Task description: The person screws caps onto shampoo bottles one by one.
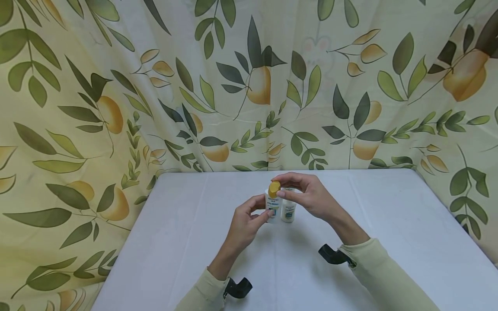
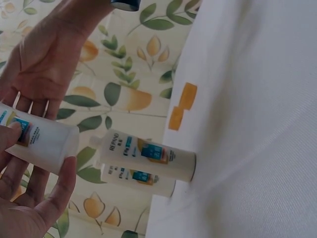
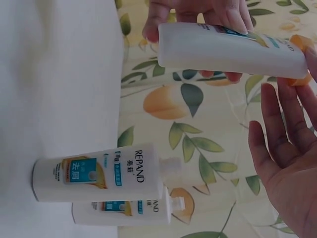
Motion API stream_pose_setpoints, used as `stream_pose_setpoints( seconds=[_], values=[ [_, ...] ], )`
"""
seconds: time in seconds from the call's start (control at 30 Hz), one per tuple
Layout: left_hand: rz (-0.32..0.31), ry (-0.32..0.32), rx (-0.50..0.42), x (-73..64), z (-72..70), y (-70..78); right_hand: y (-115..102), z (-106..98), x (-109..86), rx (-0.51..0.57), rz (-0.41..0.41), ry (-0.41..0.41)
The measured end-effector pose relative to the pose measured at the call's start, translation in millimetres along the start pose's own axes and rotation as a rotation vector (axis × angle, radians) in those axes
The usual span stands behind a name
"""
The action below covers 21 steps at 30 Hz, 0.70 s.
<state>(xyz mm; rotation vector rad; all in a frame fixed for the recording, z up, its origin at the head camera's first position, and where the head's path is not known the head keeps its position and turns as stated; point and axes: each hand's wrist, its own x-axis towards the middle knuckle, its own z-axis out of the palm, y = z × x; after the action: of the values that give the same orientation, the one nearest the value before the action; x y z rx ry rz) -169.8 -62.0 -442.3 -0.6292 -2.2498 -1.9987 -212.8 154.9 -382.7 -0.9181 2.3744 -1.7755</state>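
Observation:
Above the table, my left hand point(image 1: 243, 220) holds a white shampoo bottle point(image 3: 223, 49) by its body, fingers and thumb around it. An orange cap point(image 1: 274, 189) sits at the bottle's top, pinched between the thumb and fingers of my right hand point(image 1: 314, 196). How tightly the cap is seated I cannot tell. Close by, a matching shampoo bottle point(image 3: 99, 173) with a bare white neck stands upright on the table. Another capless bottle point(image 3: 124, 212) stands right beside it, mostly hidden in the head view.
Two orange pieces point(image 2: 188, 95), which look like caps, lie on the white tablecloth point(image 1: 186, 242) near the standing bottles. A leaf-and-fruit patterned curtain point(image 1: 241, 129) hangs behind the table's far edge. Black wrist cameras point(image 1: 239, 288) are strapped at both sleeves.

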Motion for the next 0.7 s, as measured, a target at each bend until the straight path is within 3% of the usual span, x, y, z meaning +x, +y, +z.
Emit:
stream_pose_setpoints(
  seconds=[0.7],
  values=[
    [0.007,0.024,0.017,0.4,1.5,-3.3,-1.1,7.3,-3.8,0.002,0.043,0.089]
  ],
)
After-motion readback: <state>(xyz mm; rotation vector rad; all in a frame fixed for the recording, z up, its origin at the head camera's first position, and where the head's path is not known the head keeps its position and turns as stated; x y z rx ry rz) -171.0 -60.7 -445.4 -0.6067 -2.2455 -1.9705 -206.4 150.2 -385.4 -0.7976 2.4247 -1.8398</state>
